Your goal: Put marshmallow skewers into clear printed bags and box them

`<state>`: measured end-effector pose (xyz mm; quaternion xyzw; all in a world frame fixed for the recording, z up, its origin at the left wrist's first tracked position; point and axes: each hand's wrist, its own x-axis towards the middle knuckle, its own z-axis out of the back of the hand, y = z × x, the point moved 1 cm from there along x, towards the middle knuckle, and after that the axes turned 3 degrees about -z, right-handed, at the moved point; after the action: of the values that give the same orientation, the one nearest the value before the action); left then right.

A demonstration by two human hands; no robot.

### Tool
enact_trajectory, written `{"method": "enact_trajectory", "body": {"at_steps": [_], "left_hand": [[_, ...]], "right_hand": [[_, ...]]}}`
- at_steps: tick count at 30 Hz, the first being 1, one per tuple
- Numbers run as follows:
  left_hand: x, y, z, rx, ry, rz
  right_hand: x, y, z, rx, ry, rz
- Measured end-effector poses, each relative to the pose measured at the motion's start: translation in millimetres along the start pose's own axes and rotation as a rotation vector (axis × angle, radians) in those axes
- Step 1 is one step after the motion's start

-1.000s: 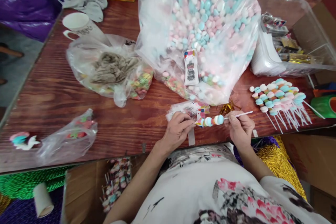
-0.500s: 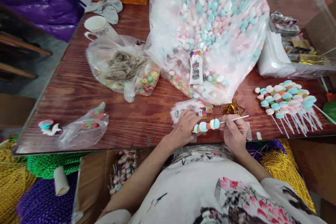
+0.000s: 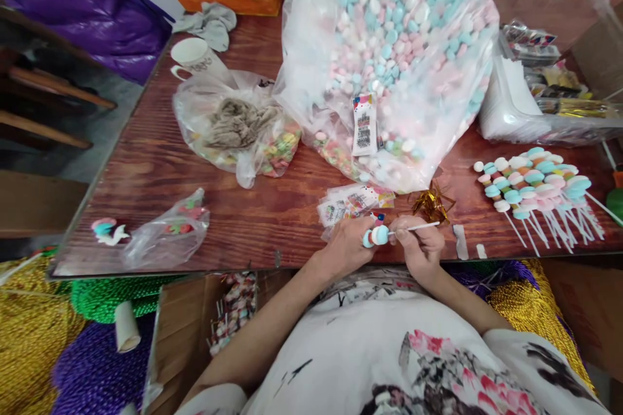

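Note:
A marshmallow skewer (image 3: 378, 235) in pale blue, white and orange lies level between my hands at the table's front edge. My left hand (image 3: 351, 248) is closed round its candy end and hides part of it. On the other side my right hand (image 3: 419, 248) pinches the white stick, whose bare tip points right. Printed clear packets (image 3: 341, 204) lie just beyond my left hand. Gold twist ties (image 3: 432, 204) are behind my right hand. Finished-looking skewers (image 3: 533, 181) are heaped to the right, sticks toward me.
A big clear bag of marshmallows (image 3: 389, 32) fills the back middle, with a printed packet stack (image 3: 365, 124) on it. Left of it are a candy bag (image 3: 282, 149), a mug (image 3: 192, 55) and an orange box (image 3: 224, 3). A clear bin (image 3: 516, 126) stands right.
My hands have drawn closer together, and the right one has slid left along with the stick. Less of the candy shows now beside my left hand. The view has shifted slightly.

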<state>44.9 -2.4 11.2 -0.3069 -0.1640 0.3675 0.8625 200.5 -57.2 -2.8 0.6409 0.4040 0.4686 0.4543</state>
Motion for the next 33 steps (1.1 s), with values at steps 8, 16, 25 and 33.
{"method": "enact_trajectory", "body": {"at_steps": [8,16,25,33], "left_hand": [[-12.9,3.8,30.3,0.413,0.007,-0.032],[-12.8,17.0,30.4,0.18,0.116,-0.015],[-11.4,8.3,16.9,0.201,0.021,0.064],[-14.3,-2.2,9.7,0.245,0.06,0.149]], "right_hand": [[10.1,1.6,7.6,0.308,-0.215,-0.219],[3.2,-0.8,0.6,0.283,-0.164,-0.108],[-3.0,-7.4,-1.1,0.075,-0.208,-0.107],[5.2,-8.0,2.3,0.084,-0.246,-0.085]]}}
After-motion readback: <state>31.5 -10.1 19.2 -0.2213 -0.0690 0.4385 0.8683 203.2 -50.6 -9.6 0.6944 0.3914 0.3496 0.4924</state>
